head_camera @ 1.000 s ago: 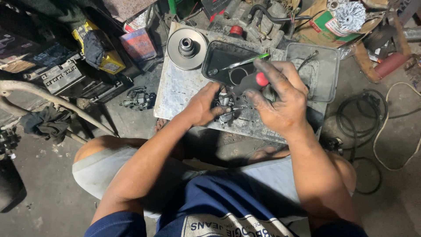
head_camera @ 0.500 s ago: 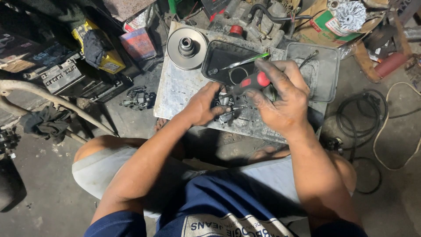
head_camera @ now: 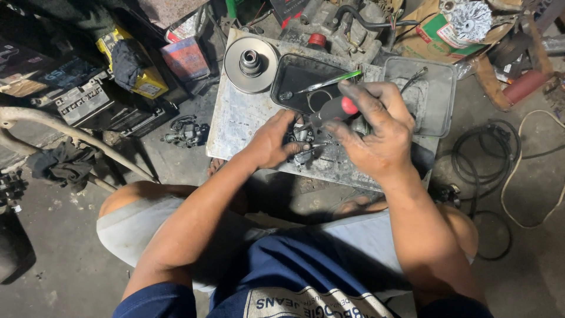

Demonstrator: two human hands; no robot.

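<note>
Since a second ago little has moved: my right hand (head_camera: 376, 132) has shifted only slightly on the screwdriver (head_camera: 332, 110), and my left hand (head_camera: 273, 140) stays on the carburettor (head_camera: 306, 144). My right hand is clamped round the black handle with its red end, the shaft hidden under my palm and pointing down toward the part. My left hand is closed on the left side of the carburettor, pinning it to the metal plate (head_camera: 235, 126).

The carburettor sits near the middle of the plate, between my two hands, just near of the black tray (head_camera: 291, 73). It looks like a small cast-metal body, stiff and fairly heavy for its size, greasy and so likely slippery, with thin levers and fittings that I judge could bend. The solid body is the place to grip, not the linkages.

A green-handled tool (head_camera: 323, 82) lies in the tray. A round pulley (head_camera: 251, 63) rests at the plate's far left, and a clear tray (head_camera: 438, 109) lies to the right.
</note>
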